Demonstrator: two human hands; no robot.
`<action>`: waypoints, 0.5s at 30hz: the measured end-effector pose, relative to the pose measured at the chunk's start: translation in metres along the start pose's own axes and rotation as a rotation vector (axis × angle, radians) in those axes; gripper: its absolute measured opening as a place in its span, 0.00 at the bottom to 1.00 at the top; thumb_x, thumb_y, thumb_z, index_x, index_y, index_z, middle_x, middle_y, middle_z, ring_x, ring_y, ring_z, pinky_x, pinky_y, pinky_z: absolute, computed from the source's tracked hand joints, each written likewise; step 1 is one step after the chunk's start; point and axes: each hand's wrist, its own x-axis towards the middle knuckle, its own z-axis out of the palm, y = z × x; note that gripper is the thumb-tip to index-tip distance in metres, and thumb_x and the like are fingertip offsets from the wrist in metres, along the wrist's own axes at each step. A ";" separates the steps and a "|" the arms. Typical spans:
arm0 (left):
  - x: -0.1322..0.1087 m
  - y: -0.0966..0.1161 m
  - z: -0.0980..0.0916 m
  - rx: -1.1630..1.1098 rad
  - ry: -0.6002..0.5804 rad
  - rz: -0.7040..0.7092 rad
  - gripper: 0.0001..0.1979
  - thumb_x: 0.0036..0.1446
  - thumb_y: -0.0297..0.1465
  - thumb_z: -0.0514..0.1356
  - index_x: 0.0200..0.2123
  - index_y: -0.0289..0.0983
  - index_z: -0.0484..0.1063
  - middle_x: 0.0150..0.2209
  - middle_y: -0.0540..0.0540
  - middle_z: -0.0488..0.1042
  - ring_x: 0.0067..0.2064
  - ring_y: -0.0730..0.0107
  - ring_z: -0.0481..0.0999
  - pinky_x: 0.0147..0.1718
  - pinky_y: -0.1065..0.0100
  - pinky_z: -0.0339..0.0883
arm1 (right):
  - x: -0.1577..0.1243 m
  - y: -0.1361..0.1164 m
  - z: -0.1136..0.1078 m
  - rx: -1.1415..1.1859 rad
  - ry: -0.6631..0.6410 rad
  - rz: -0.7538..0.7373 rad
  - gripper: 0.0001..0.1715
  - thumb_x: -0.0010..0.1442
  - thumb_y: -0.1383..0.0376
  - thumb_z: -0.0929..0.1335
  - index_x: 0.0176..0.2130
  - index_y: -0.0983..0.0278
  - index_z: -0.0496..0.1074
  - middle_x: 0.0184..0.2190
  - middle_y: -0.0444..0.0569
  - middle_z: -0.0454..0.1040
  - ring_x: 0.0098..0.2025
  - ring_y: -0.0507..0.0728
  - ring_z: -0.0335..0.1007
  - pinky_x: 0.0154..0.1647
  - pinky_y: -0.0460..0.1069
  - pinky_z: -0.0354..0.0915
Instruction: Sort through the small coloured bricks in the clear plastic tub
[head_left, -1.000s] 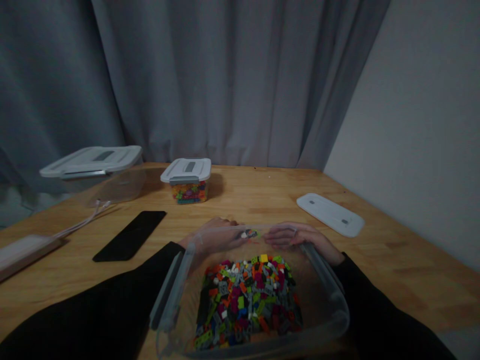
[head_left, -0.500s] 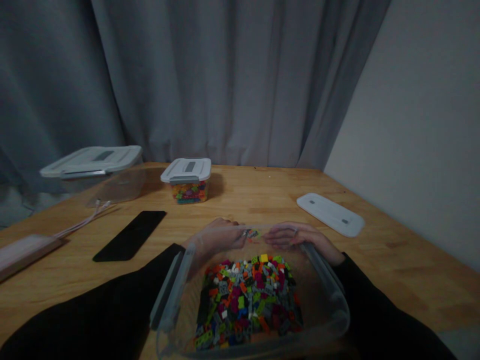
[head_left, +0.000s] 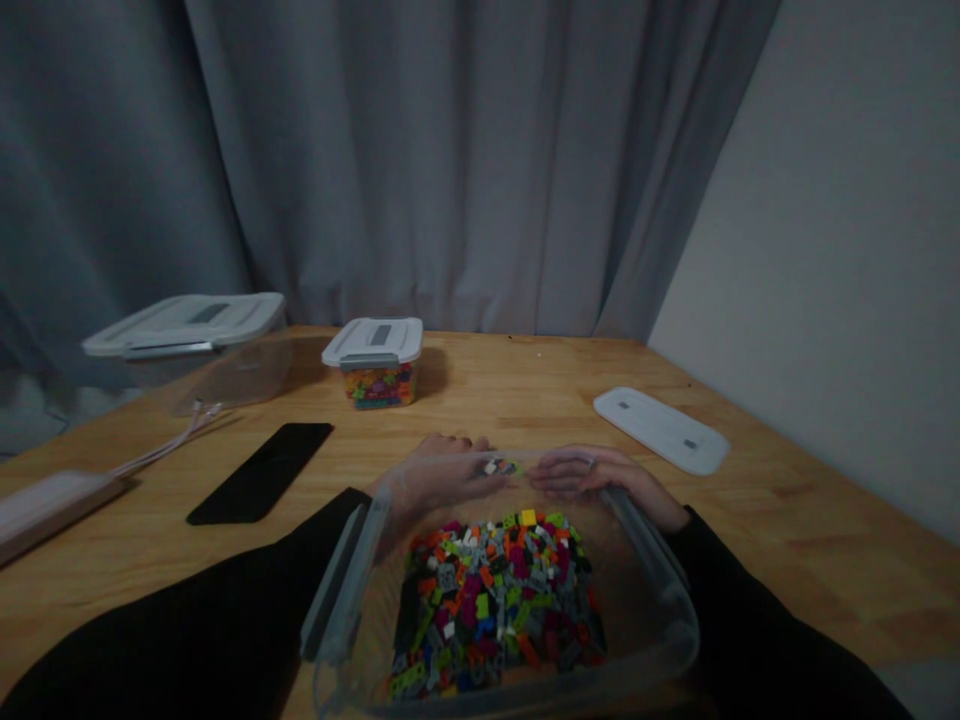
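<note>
A clear plastic bin (head_left: 660, 625) stands close in front of me, with grey side latches and a heap of small colourful toy bricks (head_left: 487, 600) inside. Both of my hands lie on the table beyond its far wall, partly seen through the plastic. My left hand (head_left: 442, 475) has its fingers apart, beside a little group of loose bricks (head_left: 501, 467) on the wood. On the other side of that group, my right hand (head_left: 589, 470) rests with fingers stretched out, holding nothing that shows.
A white lid (head_left: 661, 428) lies at the right. Toward the back stand a small lidded box of bricks (head_left: 379, 365) and a larger clear lidded box (head_left: 225, 365). A black phone-like slab (head_left: 262, 472) and a pale power bank (head_left: 56, 505) with cables are at the left.
My left hand's fingers have shifted slightly, reaching a little further right beside the loose bricks. The right hand and the bin look the same.
</note>
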 end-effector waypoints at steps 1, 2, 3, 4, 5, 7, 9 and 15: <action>0.001 0.000 0.000 0.001 0.006 -0.019 0.33 0.68 0.58 0.47 0.50 0.37 0.77 0.41 0.37 0.82 0.36 0.57 0.80 0.38 0.61 0.69 | 0.000 0.000 0.000 0.003 0.003 -0.005 0.26 0.54 0.70 0.67 0.52 0.63 0.80 0.55 0.53 0.81 0.61 0.61 0.75 0.69 0.62 0.61; 0.002 0.001 0.001 0.005 0.011 -0.038 0.38 0.66 0.62 0.46 0.50 0.37 0.77 0.40 0.36 0.81 0.36 0.55 0.80 0.38 0.59 0.69 | 0.000 0.000 0.000 0.006 0.008 -0.005 0.26 0.54 0.70 0.67 0.52 0.63 0.80 0.55 0.53 0.81 0.61 0.61 0.76 0.69 0.62 0.61; 0.003 0.001 0.002 0.010 0.013 -0.051 0.40 0.65 0.64 0.44 0.51 0.36 0.77 0.39 0.35 0.81 0.36 0.53 0.80 0.38 0.58 0.69 | 0.000 0.000 0.000 0.009 0.012 0.000 0.26 0.53 0.70 0.67 0.51 0.63 0.80 0.55 0.52 0.81 0.60 0.61 0.76 0.69 0.61 0.62; 0.004 0.002 0.003 0.015 0.014 -0.055 0.42 0.64 0.64 0.43 0.51 0.36 0.77 0.39 0.35 0.81 0.37 0.51 0.80 0.39 0.56 0.70 | 0.000 0.000 0.001 0.013 0.012 0.007 0.26 0.53 0.70 0.68 0.51 0.63 0.80 0.54 0.52 0.82 0.60 0.61 0.76 0.68 0.61 0.62; 0.005 0.002 0.005 0.017 0.013 -0.051 0.41 0.65 0.64 0.43 0.52 0.36 0.77 0.39 0.34 0.82 0.38 0.49 0.80 0.39 0.55 0.70 | 0.000 -0.001 0.001 0.015 0.014 0.014 0.26 0.53 0.70 0.68 0.51 0.62 0.80 0.54 0.52 0.82 0.60 0.61 0.77 0.68 0.61 0.63; 0.006 0.002 0.007 0.018 0.006 -0.026 0.37 0.69 0.59 0.43 0.51 0.37 0.78 0.41 0.35 0.82 0.39 0.50 0.81 0.39 0.56 0.70 | 0.000 -0.002 0.002 0.012 0.017 0.021 0.25 0.52 0.70 0.68 0.50 0.62 0.80 0.54 0.51 0.82 0.60 0.61 0.76 0.68 0.60 0.63; 0.007 0.003 0.007 0.033 -0.001 0.008 0.32 0.71 0.54 0.43 0.51 0.39 0.78 0.42 0.38 0.83 0.39 0.54 0.82 0.39 0.59 0.70 | 0.000 -0.003 0.003 0.004 0.012 0.016 0.26 0.53 0.70 0.68 0.50 0.61 0.80 0.53 0.50 0.82 0.60 0.60 0.76 0.69 0.60 0.62; 0.008 0.002 0.011 0.074 0.009 0.060 0.25 0.73 0.45 0.45 0.49 0.38 0.79 0.42 0.38 0.84 0.37 0.55 0.83 0.35 0.61 0.70 | 0.000 -0.001 0.002 -0.006 0.006 -0.011 0.26 0.54 0.70 0.67 0.51 0.62 0.80 0.54 0.51 0.82 0.60 0.60 0.76 0.68 0.60 0.62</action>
